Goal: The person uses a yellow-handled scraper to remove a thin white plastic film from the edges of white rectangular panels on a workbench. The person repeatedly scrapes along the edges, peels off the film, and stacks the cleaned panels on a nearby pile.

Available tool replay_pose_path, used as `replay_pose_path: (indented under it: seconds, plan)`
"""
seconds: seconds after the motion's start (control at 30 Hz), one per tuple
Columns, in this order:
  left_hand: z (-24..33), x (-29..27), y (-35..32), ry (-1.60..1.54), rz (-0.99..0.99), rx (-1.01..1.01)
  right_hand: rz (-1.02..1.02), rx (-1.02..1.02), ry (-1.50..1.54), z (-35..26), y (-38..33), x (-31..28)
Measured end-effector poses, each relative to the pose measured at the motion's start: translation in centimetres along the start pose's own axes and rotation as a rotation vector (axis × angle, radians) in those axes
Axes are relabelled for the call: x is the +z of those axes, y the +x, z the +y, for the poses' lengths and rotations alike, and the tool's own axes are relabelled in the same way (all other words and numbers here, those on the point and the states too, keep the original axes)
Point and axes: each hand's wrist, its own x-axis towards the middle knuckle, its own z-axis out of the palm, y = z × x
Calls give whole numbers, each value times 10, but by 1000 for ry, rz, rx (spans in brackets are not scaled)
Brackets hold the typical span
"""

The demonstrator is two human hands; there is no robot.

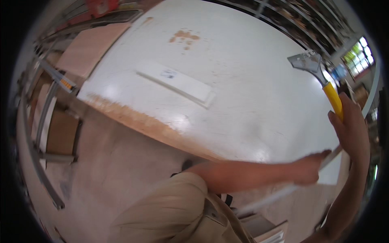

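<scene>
My right hand [353,127] is wrapped round the yellow handle of a scraper [333,99], whose broad grey metal blade points up and away over the table's right side. Whitish residue clings to the blade's far edge. Reaching across to the right, my left hand [308,168] is closed on a long, thin white strip [270,199], which runs from the lower middle up past the hand. Blur hides how the fingers sit on it. Under the scraper spreads a large white tabletop [251,125] with worn brown patches along its near left edge.
A narrow white board [174,83] lies on the tabletop, apparently on another piece. Beyond the left edge are a pinkish panel [91,48] and metal frames with a brown box [61,133]. Loaded shelving [296,20] stands at the far right, near a window [358,56].
</scene>
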Motion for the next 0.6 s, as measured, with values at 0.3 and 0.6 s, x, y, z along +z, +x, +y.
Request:
replay_pose_path:
  seconds: [0.3,0.6]
  plan:
    - [45,-91,56,408,-715,94,-63,456,-52,75,-105,-51]
    - [33,-92,77,988,-988,-281,-96,742,753,34,-262,86]
